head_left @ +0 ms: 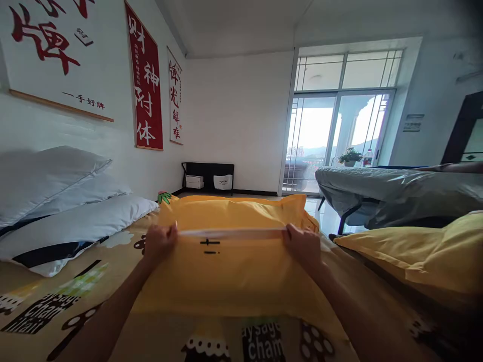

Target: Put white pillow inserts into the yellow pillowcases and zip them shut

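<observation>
A yellow pillowcase (230, 274) with a pillow inside lies on the bed in front of me, over a printed yellow bedsheet (49, 306). My left hand (159, 242) grips the left end of the pillowcase's open edge. My right hand (304, 245) grips the right end. Between them the edge is pulled taut, and a white strip of the inner pillow (232, 233) shows along it. Both fists are closed on the fabric.
White pillows (56, 201) are stacked at the left by the wall. A second yellow pillow (426, 251) lies at the right. A table under a grey cover (396, 188) stands beyond it, near a glass balcony door (335, 141). Red and white scrolls (147, 80) hang on the left wall.
</observation>
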### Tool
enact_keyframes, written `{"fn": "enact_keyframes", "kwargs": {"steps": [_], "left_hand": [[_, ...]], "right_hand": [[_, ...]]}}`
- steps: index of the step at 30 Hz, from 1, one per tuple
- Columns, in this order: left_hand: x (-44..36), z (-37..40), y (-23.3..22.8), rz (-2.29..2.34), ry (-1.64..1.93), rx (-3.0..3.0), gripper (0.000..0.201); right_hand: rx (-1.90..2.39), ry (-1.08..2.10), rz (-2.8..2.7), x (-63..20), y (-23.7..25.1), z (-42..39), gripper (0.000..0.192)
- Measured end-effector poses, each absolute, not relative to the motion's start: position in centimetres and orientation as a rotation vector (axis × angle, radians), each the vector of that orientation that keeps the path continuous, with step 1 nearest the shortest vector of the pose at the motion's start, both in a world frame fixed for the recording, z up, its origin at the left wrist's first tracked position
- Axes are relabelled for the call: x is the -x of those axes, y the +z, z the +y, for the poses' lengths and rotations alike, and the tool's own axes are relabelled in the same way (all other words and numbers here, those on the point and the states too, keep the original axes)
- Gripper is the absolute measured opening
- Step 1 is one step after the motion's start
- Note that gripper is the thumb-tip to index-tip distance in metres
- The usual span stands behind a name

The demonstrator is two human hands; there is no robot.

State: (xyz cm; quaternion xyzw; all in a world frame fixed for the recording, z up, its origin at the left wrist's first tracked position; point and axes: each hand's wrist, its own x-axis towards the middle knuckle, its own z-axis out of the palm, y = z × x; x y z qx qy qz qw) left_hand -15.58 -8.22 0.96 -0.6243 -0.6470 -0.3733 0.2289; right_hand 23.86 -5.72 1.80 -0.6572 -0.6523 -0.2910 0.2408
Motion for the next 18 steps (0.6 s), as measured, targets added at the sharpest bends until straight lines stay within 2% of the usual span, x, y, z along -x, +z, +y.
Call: {"fn": "enact_keyframes", "kwargs": {"steps": [3,5,9,14,18], "left_hand": [[15.7,-8.3,5.8,-1.674,-1.207,1.455,0.049],[15.7,-8.2,7.2,-1.676,-1.255,1.354,0.049],[16.5,-7.8,5.3,-1.685,-1.191,1.392,0.045],[18.3,-6.0,0.2,-1.818,-0.859,1.689,0.045],[17.0,-5.2,0.4,-1.851,-0.668,1.912,0.03]], "right_hand": [[1.659,-0.871,-1.587,-23.4,4.5,-4.9,0.039],[1.612,-0.877,-1.547,-23.0,5.3,-4.3,0.039],[1.677,-0.811,-1.682,-22.1,4.7,-3.8,0.037],[1.835,-0.324,-2.145,-22.5,2.9,-3.7,0.028],[1.707,0.144,-2.574,-24.3,4.0,-2.6,0.024]]}}
